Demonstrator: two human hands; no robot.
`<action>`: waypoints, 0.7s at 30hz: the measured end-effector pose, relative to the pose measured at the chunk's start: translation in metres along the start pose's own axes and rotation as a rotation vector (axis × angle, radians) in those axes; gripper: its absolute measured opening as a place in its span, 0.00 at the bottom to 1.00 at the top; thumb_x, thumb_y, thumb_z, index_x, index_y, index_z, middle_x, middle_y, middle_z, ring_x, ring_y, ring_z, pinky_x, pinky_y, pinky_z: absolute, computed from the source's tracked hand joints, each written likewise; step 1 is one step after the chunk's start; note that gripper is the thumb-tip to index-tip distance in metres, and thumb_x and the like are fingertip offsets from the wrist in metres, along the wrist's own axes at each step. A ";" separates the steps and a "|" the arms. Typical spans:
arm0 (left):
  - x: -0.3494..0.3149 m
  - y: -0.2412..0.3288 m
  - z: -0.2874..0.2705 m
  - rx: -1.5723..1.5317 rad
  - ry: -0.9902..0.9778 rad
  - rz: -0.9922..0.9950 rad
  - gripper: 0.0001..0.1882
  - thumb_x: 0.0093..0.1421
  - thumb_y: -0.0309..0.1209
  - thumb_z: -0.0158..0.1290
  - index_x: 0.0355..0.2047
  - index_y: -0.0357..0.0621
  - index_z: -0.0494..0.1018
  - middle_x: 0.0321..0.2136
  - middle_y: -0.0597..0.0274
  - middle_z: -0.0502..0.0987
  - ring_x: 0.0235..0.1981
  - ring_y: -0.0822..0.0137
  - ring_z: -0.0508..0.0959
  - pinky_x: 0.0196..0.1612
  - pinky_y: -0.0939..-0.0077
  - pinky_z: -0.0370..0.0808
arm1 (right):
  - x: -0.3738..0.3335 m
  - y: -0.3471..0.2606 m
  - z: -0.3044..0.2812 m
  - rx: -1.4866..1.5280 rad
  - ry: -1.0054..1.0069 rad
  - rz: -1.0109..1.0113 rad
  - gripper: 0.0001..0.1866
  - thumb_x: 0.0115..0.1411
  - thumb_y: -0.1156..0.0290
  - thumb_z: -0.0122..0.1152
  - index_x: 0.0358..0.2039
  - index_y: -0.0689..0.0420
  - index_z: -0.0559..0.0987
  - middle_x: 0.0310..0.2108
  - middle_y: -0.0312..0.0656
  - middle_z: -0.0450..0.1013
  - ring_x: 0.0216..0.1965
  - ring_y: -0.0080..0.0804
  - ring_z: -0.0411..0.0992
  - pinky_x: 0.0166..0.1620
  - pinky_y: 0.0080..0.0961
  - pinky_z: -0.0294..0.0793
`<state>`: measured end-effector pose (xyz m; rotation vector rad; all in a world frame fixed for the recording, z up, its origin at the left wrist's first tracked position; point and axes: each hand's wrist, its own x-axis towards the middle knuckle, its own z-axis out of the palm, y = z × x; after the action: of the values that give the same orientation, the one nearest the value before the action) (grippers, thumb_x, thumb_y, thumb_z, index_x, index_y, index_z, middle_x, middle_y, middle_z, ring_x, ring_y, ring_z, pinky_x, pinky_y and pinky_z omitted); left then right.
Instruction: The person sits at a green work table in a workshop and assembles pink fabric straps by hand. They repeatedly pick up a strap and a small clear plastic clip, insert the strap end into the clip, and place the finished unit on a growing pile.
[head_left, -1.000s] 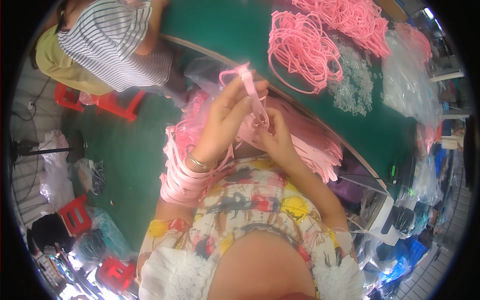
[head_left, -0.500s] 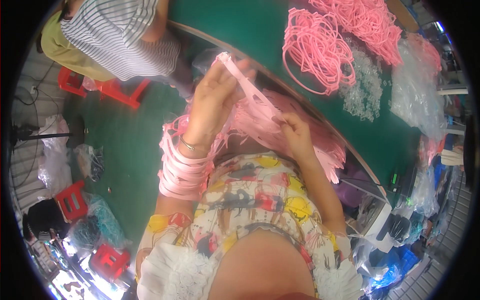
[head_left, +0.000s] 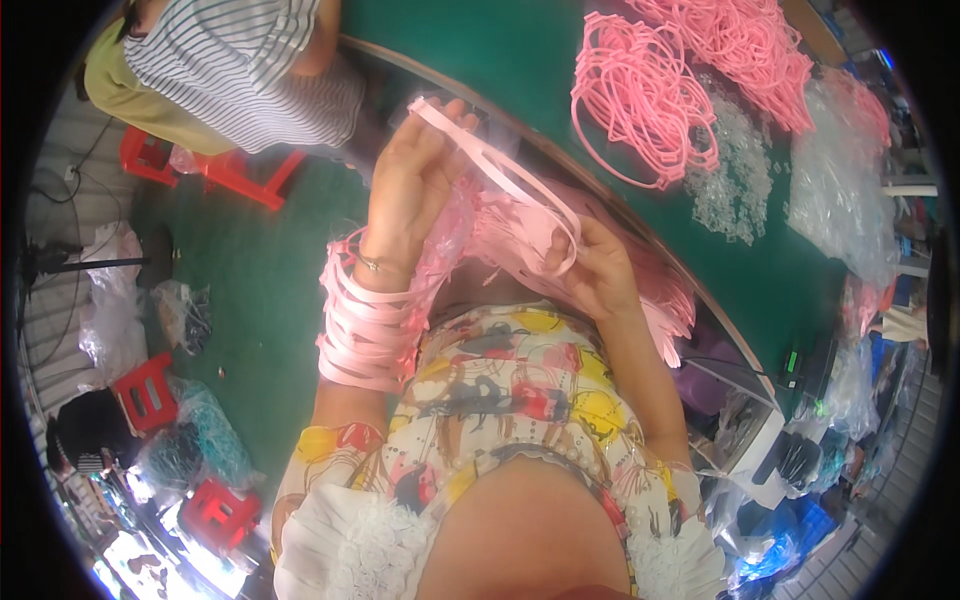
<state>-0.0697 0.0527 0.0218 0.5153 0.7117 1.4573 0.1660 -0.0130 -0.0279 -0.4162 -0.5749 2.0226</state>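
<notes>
A narrow pink strap stretches between my hands above my lap. My left hand is closed on its upper end, where a small pale piece shows. At the lower end the strap bends into a loop, and the fingers of my right hand pinch it there. Around my left forearm, below a thin bracelet, sit several pink bands. A thick bundle of pink straps lies across my lap beneath both hands, running under my right forearm.
On the green table lie pink strap heaps, small clear plastic pieces and a clear bag. A person in a striped shirt sits at the upper left by a red stool. More red stools stand at left.
My left hand has shifted slightly left with the strap's upper end. My right hand has turned and opened out somewhat, and the strap's lower end now curves into a loop at its fingers.
</notes>
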 end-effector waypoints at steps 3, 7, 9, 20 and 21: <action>0.010 -0.001 -0.013 0.040 0.026 -0.004 0.25 0.63 0.21 0.41 0.60 0.26 0.52 0.57 0.42 0.62 0.58 0.50 0.66 0.59 0.60 0.67 | 0.002 -0.005 0.011 0.010 -0.058 0.140 0.19 0.60 0.75 0.55 0.52 0.68 0.70 0.39 0.45 0.74 0.40 0.34 0.75 0.47 0.31 0.74; 0.015 -0.011 -0.049 0.321 -0.060 -0.128 0.23 0.62 0.26 0.46 0.55 0.26 0.61 0.51 0.47 0.70 0.51 0.56 0.72 0.54 0.66 0.70 | 0.007 -0.008 0.029 -0.398 -0.077 0.159 0.24 0.61 0.71 0.57 0.54 0.69 0.67 0.37 0.45 0.75 0.37 0.32 0.75 0.44 0.31 0.75; 0.011 -0.012 -0.063 0.581 -0.074 -0.175 0.23 0.60 0.31 0.52 0.52 0.28 0.67 0.43 0.54 0.76 0.43 0.64 0.76 0.47 0.72 0.72 | 0.014 -0.007 0.035 -0.261 -0.071 0.136 0.24 0.60 0.71 0.58 0.54 0.68 0.67 0.36 0.44 0.74 0.36 0.31 0.74 0.43 0.30 0.75; -0.003 -0.012 -0.069 -0.009 -0.123 -0.020 0.30 0.61 0.29 0.50 0.62 0.35 0.53 0.57 0.46 0.63 0.55 0.54 0.69 0.57 0.62 0.67 | 0.025 0.006 0.047 -0.380 0.088 0.125 0.19 0.59 0.77 0.56 0.52 0.65 0.69 0.37 0.43 0.74 0.33 0.25 0.73 0.36 0.20 0.72; -0.002 -0.012 -0.070 -0.015 -0.117 -0.007 0.30 0.61 0.29 0.50 0.62 0.35 0.53 0.57 0.46 0.63 0.55 0.54 0.69 0.57 0.62 0.67 | 0.024 0.008 0.046 -0.346 0.094 0.131 0.19 0.59 0.77 0.56 0.51 0.65 0.69 0.37 0.42 0.74 0.34 0.26 0.73 0.37 0.21 0.73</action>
<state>-0.1107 0.0431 -0.0351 0.5810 0.6095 1.4124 0.1249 -0.0057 0.0047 -0.7694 -0.8619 2.0157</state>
